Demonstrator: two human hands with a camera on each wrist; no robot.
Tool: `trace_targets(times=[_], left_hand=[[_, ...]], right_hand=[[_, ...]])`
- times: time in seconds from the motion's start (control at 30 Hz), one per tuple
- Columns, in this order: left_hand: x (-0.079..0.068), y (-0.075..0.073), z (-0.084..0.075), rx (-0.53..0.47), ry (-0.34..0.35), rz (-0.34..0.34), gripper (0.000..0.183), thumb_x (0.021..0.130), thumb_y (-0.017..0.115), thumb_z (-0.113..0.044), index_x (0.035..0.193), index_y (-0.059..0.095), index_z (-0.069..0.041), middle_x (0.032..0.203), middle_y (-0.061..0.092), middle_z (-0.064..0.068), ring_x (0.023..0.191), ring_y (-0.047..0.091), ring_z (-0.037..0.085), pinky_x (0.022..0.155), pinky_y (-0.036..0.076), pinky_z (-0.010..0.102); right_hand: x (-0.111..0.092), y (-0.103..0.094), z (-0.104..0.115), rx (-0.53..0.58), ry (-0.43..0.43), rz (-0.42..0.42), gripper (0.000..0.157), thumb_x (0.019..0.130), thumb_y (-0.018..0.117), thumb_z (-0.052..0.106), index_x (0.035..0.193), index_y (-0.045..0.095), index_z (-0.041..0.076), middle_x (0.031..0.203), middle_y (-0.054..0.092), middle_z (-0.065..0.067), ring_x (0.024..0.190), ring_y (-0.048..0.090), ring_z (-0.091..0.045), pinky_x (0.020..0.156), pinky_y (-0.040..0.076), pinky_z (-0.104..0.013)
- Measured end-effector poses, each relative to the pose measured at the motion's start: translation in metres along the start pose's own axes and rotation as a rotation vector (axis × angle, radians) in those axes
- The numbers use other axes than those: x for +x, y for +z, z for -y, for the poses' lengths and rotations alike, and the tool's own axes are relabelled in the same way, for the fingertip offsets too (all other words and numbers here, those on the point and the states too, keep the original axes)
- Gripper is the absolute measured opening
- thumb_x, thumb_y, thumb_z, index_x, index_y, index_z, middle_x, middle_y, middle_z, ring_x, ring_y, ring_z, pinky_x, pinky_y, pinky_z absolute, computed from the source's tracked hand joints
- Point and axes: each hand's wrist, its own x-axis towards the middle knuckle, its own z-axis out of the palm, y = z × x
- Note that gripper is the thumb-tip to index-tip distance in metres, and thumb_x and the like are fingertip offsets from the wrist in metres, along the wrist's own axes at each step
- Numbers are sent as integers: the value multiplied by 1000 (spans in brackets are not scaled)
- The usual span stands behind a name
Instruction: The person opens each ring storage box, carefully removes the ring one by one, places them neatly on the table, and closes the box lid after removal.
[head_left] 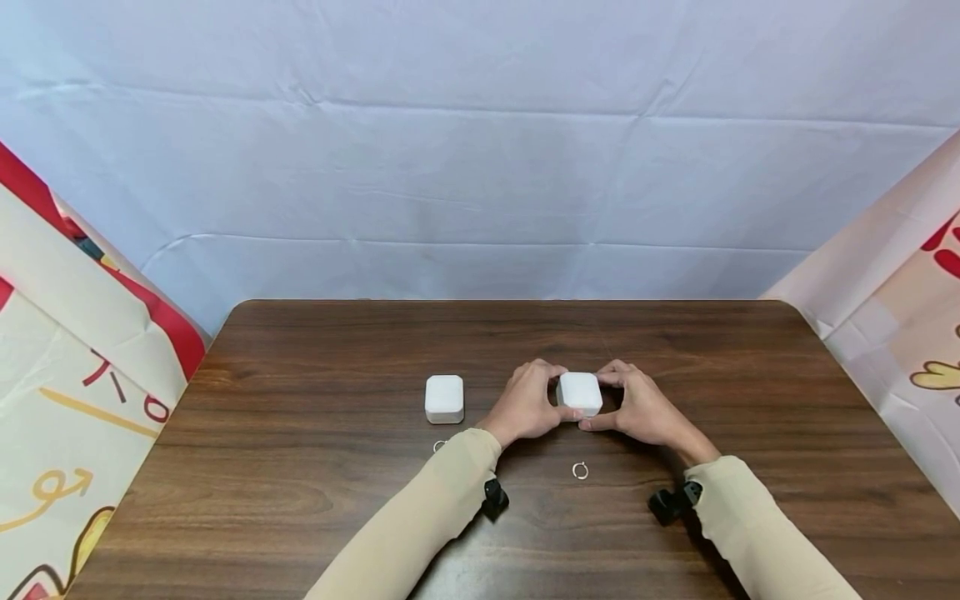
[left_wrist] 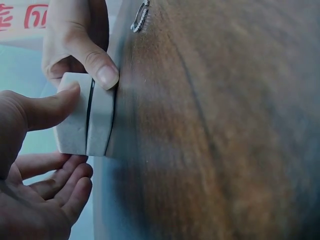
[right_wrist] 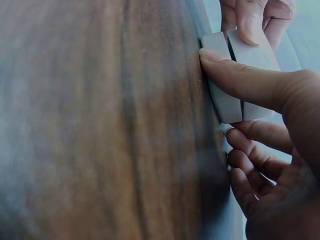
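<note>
A small white jewelry box (head_left: 580, 392) with rounded corners stands on the table between both hands. My left hand (head_left: 527, 403) pinches it from the left, thumb on the front of its upper half, the lid (left_wrist: 74, 117). From the right, my right hand (head_left: 636, 410) grips the lower half, the base (right_wrist: 225, 102), with the thumb in front and fingers behind. A thin dark seam runs between lid and base. In front of the box lies a small silvery hoop earring (head_left: 581, 471), whose sparkling stones show in the left wrist view.
A second white jewelry box (head_left: 445, 398) stands to the left on the brown wooden table (head_left: 300, 467). Another small hoop (head_left: 440, 447) lies before it, partly hidden by the left sleeve (head_left: 427, 508). A pale cloth (head_left: 480, 167) hangs behind the table.
</note>
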Motion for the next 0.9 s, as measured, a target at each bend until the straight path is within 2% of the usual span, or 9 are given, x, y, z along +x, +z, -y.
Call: trace_targets(times=[0.6,0.9], left_hand=[[2,4,0,51,17,-3,54,83,87,-31,127,70,-6,120,66,7,110,59,20,96,46,31],[3,3,-1,44,17,-5,57,82,88,-29,129,68,-3,122,65,9,110,59,23,97,46,33]], right_hand=[[0,0,-1,-21,-17,-8,65,69,96,32,121,72,0,112,63,-5,108,58,-30,91,45,-50],[0,-2,-1,-25,-19,-10,66,69,96,31,121,72,-1,113,63,-7,110,58,-32,93,45,-52]])
